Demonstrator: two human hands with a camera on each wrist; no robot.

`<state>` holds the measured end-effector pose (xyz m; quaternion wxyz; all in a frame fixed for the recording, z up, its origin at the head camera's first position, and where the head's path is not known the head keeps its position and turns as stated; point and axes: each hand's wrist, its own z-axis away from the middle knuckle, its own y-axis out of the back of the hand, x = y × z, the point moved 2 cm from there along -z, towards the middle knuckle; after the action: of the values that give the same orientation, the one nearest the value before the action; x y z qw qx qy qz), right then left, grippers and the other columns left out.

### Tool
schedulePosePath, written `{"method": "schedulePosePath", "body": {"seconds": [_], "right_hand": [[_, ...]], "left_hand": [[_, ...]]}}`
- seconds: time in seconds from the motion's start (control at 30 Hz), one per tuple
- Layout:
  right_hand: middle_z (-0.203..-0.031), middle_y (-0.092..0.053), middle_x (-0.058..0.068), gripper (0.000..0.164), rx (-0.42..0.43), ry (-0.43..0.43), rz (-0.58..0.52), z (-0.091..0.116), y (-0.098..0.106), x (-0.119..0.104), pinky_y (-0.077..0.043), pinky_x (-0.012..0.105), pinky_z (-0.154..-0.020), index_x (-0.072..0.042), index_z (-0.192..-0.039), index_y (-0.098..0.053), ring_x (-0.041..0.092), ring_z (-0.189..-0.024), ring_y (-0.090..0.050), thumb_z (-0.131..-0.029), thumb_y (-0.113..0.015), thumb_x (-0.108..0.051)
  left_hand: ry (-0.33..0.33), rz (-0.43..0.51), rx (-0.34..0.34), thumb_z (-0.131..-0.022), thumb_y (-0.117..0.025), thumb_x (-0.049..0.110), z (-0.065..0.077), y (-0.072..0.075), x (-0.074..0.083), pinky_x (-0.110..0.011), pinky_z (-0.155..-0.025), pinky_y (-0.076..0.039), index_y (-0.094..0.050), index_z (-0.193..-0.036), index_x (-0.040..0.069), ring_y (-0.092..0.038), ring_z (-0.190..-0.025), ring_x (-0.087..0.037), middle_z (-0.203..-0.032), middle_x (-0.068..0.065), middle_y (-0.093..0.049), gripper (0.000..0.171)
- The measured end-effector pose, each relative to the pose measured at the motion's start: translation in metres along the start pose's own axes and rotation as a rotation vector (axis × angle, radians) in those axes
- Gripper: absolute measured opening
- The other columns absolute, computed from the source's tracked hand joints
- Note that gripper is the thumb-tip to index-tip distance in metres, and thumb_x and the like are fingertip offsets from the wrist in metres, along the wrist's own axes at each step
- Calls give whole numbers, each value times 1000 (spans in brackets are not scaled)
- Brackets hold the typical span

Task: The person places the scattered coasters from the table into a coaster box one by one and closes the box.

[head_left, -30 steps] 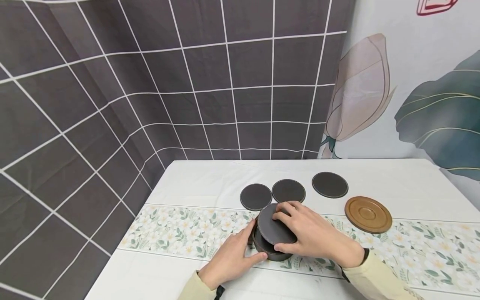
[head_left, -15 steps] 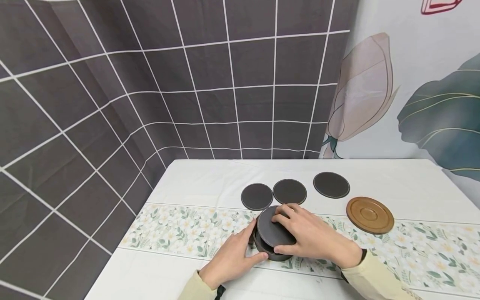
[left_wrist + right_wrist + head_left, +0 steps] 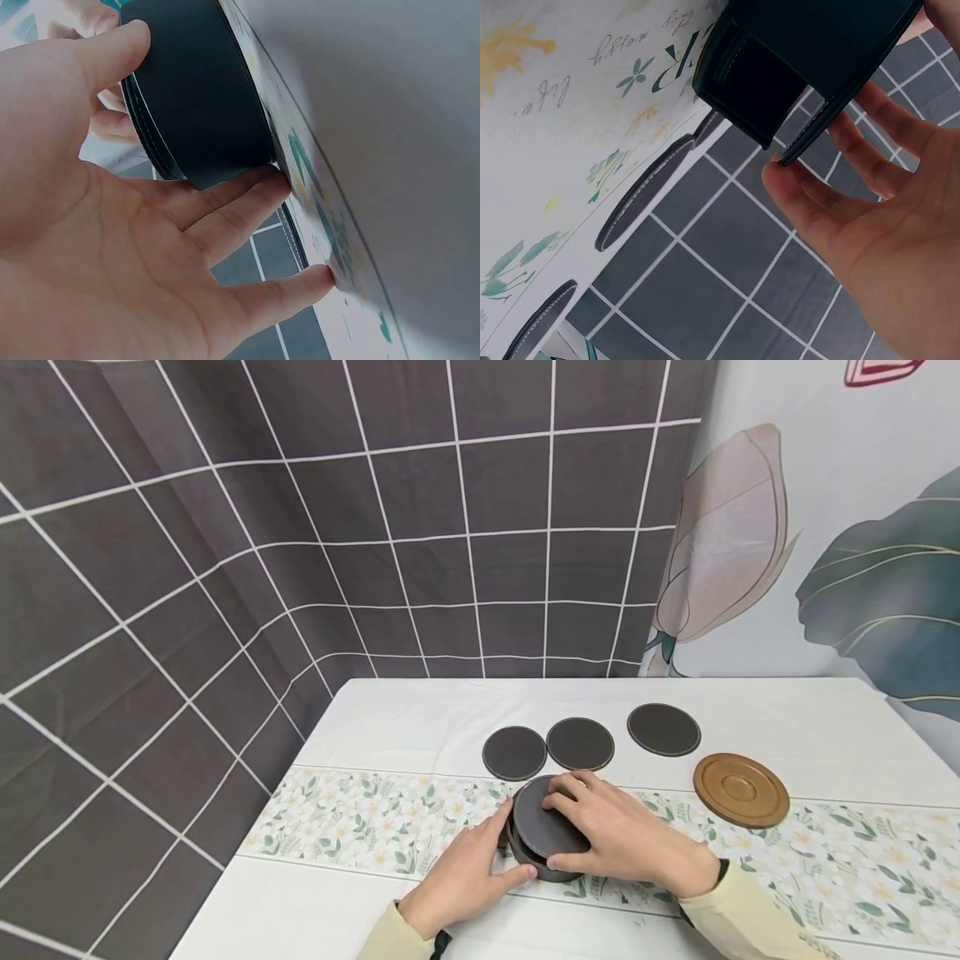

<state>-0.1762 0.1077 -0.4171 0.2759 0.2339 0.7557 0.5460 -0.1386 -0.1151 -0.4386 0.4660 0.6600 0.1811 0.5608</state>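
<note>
In the head view, lower centre, my left grip (image 3: 463, 878) spans the round black holder (image 3: 553, 872) between thumb and fingers; my right grip (image 3: 626, 831) clasps a dark disc (image 3: 543, 820) over it. Left wrist: thumb and fingertips touch the holder's wall. Right wrist: upside-down script (image 3: 679, 69), upper left, hardly readable; fingers hold the disc's rim.

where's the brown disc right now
In the head view, the brown disc lies right of centre across the floral band's far edge; its nearest neighbour is the rightmost dark coaster, farther back and slightly left.
</note>
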Motion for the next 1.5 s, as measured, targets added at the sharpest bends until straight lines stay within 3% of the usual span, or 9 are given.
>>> {"method": "schedulePosePath", "body": {"seconds": [0.77, 1.33, 1.5], "right_hand": [[-126, -60, 1, 61, -4, 13, -19, 2, -2, -3, -53, 49, -96, -14, -121, -69, 26, -122, -58, -90, -65, -67], [-134, -57, 3, 67, -48, -52, -42, 3, -4, -1, -52, 50, -99, -16, -126, -68, 22, -124, -58, -87, -65, -71], [-133, -57, 2, 66, -51, -52, -46, 3, -5, -1, -52, 48, -96, -17, -124, -69, 20, -118, -61, -88, -64, -72]], "left_hand": [[5, -12, 9, -95, -67, 54, -1, -1, -1, -56, -107, -47, -26, -163, 11, -55, -134, -35, -150, -14, -54, 90], [1, -9, 15, -95, -68, 55, 1, 0, 1, -56, -106, -47, -28, -162, 9, -56, -133, -37, -149, -15, -55, 91], [-8, -14, 19, -95, -67, 56, 2, 0, 1, -56, -105, -48, -28, -162, 9, -57, -132, -38, -149, -16, -56, 90]]}}
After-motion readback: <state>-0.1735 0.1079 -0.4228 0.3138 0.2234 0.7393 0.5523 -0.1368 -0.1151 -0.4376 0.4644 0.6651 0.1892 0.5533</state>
